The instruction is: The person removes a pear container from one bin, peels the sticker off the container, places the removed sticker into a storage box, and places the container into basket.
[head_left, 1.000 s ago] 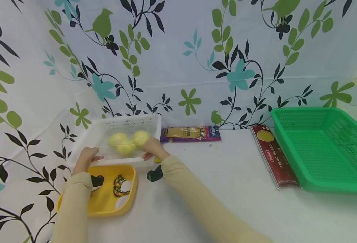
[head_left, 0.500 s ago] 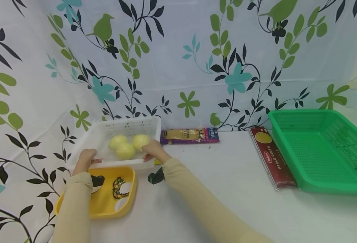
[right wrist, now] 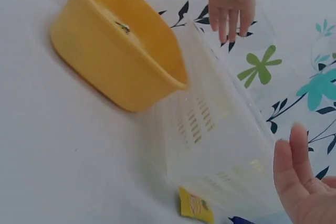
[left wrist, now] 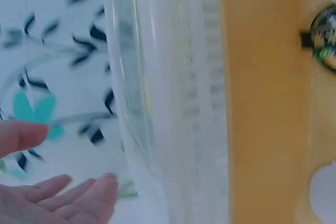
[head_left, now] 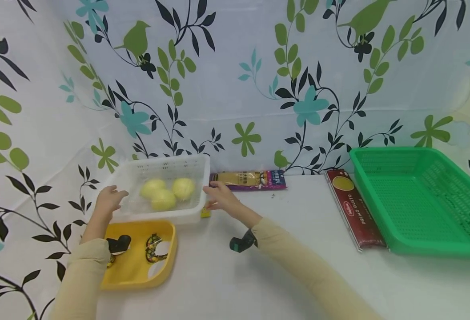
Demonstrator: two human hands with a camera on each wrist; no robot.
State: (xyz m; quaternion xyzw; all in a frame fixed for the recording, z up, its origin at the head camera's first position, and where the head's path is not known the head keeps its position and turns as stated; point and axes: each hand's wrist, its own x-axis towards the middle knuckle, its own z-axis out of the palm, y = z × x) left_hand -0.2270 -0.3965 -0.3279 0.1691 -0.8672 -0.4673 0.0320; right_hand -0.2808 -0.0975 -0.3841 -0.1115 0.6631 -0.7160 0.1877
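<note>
A white plastic basket (head_left: 150, 217) with slotted walls stands at the back left of the table. Three pale yellow round things (head_left: 163, 200) lie in it. Beside its left end is my left hand (head_left: 107, 202), fingers spread and apart from the wall in the left wrist view. At the basket's right corner my right hand (head_left: 227, 201) hovers with loosely bent fingers, holding nothing. The right wrist view has that right hand (right wrist: 307, 187) at the lower right and the left hand (right wrist: 231, 3) at the top, with the basket (right wrist: 194, 124) between them.
In front of the basket stands a yellow tub (head_left: 138, 275) with dark patterned and white round items. A small yellow packet (head_left: 205, 213) lies by the basket's right corner. Farther right are a purple food packet (head_left: 255, 180), a red box (head_left: 355, 209) and a green basket (head_left: 419, 200).
Both hands have let go of the white basket's near rim and drawn apart, the right one to the right, the left one slightly left and up. The basket stays in place.
</note>
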